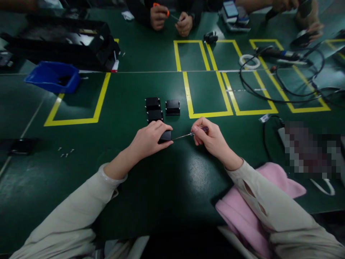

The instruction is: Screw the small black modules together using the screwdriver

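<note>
My left hand is closed round a small black box-shaped part, holding it on the green table. In my right hand is a screwdriver, its dark handle gripped between thumb and fingers. The thin metal shaft points left, and its tip meets or nearly meets the right side of the black part; which, I cannot tell. Just beyond my left hand stand similar black parts, one behind another, with a third to their right. Small shiny screw heads show on their sides.
Several loose screws lie on the left. A blue bin stands farther back, near a large black tray. Pink cloth lies under my right forearm. Cables loop at right. Across the table, a co-worker's hands hold an orange-handled tool.
</note>
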The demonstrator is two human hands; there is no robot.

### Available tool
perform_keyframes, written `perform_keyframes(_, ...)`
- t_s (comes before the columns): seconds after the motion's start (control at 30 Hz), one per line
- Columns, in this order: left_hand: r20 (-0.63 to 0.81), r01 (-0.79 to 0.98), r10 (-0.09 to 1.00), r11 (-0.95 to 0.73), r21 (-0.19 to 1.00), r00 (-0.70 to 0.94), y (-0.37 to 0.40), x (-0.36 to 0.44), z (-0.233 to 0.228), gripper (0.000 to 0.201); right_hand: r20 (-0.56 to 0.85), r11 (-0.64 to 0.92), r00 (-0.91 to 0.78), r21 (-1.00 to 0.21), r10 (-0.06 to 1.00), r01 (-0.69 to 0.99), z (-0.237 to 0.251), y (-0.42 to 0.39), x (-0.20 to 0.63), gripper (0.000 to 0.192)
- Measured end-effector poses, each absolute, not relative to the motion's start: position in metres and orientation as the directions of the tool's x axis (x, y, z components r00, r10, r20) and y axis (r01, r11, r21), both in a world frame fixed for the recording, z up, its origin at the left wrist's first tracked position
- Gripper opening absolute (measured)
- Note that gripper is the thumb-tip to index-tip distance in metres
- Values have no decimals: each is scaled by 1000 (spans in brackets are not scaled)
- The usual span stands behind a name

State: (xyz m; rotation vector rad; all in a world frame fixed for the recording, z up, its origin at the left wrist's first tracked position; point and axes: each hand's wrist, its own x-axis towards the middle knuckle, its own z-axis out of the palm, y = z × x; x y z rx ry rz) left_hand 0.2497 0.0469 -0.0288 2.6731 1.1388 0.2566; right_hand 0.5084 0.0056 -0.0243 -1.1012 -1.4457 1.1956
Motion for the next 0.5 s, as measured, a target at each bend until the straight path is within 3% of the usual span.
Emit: perform_keyframes(0.5, 112, 647, 705, -693, 319, 700, 47, 246, -33, 38, 75, 97, -187, -990, 979, 107, -23, 1, 510, 44)
